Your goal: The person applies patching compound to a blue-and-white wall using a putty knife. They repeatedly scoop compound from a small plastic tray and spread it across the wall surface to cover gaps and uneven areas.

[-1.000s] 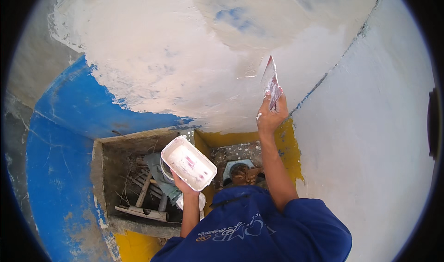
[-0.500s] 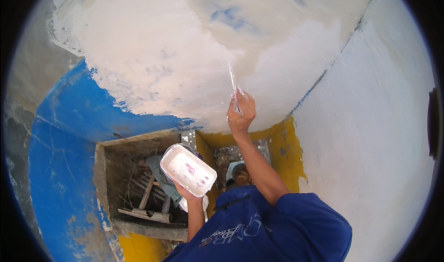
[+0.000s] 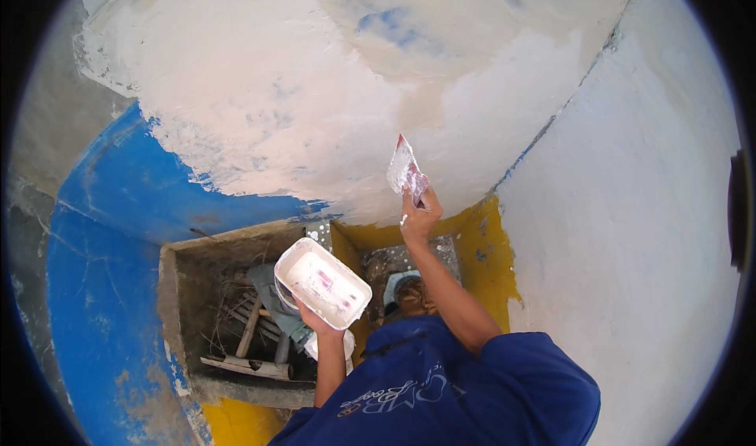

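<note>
My left hand is wrapped around the underside of a white rectangular tub, smeared inside with white paste and a few reddish patches. In my right hand is a flat putty scraper, pinched at its lower end and coated in white paste, with a reddish tip pointing up. The blade stands apart from the wall, as far as I can tell. That wall carries a broad layer of off-white putty, with a bluish patch showing through near the top.
Bare blue paint covers the lower left wall. Below stands a concrete trough holding sticks and a grey cloth. Yellow paint edges the lower corner. A whitish wall meets it at a dark crack on the right.
The scraper has turned from edge-on to showing its flat coated face, and my right hand has dropped slightly away from the wall. The tub has barely moved.
</note>
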A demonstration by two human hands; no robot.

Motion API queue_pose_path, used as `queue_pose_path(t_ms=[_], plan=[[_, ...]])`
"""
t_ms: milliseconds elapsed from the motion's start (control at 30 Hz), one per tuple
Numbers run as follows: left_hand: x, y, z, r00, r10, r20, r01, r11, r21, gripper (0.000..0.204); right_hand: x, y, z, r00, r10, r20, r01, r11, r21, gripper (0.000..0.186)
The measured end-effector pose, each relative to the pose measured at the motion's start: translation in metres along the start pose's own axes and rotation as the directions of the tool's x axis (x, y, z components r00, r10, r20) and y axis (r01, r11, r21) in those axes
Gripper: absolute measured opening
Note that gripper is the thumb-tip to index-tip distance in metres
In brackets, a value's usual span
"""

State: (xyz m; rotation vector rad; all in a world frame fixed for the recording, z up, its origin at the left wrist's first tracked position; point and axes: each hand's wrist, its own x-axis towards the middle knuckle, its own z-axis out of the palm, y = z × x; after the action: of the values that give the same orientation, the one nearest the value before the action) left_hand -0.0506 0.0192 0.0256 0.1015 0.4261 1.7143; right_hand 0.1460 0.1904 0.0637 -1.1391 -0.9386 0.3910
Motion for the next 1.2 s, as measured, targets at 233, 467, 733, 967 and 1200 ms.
queue_pose_path(t_ms=[233,467,733,967,1200], plan=[[0.000,-0.002,0.004,0.997,-0.044,-0.057,0.044,0.999,-0.003,0.066,0.064,0.015,-0.025,0.820,0.403,-0.405,-0.355,0.915,0.193,0.027],[-0.009,-0.002,0.001,0.997,-0.060,-0.051,0.058,0.998,-0.025,0.065,0.033,-0.029,0.023,0.980,-0.041,-0.197,0.028,0.998,-0.065,0.027],[-0.017,0.002,0.013,0.999,-0.015,-0.040,0.015,1.000,-0.001,0.065,0.085,-0.053,0.040,0.885,-0.361,-0.292,0.256,0.904,-0.343,0.044],[-0.022,0.006,-0.004,0.998,0.028,-0.056,-0.027,1.000,0.013,0.066,0.020,-0.044,0.051,0.932,-0.361,-0.035,0.339,0.900,-0.273,0.042],[-0.027,0.005,-0.015,0.997,0.004,-0.074,-0.003,1.000,0.008,0.065,0.029,-0.015,-0.017,0.668,0.740,-0.075,-0.560,0.567,0.604,0.021]])
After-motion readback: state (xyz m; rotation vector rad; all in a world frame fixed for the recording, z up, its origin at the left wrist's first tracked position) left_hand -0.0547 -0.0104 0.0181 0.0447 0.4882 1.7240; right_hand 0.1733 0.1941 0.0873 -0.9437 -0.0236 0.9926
